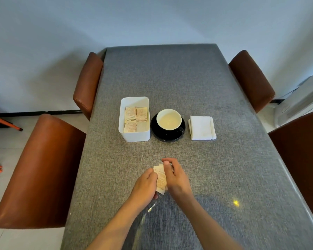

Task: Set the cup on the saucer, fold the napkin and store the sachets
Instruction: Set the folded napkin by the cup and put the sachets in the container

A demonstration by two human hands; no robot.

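Gathering a small stack of sachets [160, 179] near the front middle of the grey tabletop [215, 168], both hands close on it from either side. Left hand [146, 184] curled, fingers pinching the stack's left edge. Right hand [173, 175] curled too, thumb and fingertips on the stack's top and right side. Whether the stack rests on the tabletop or is lifted, cannot tell. Further back, white box [134, 137] holds more sachets, three piles visible inside, lying flat. Just right of the box, black saucer [156, 133] with the cup [169, 119] set on it, cup interior cream-coloured, black handle pointing to the near right. Right of the saucer, apart from it, white napkin [202, 127] lies folded into a rectangle. Brown chairs [43, 168] flank both long sides of the tabletop.
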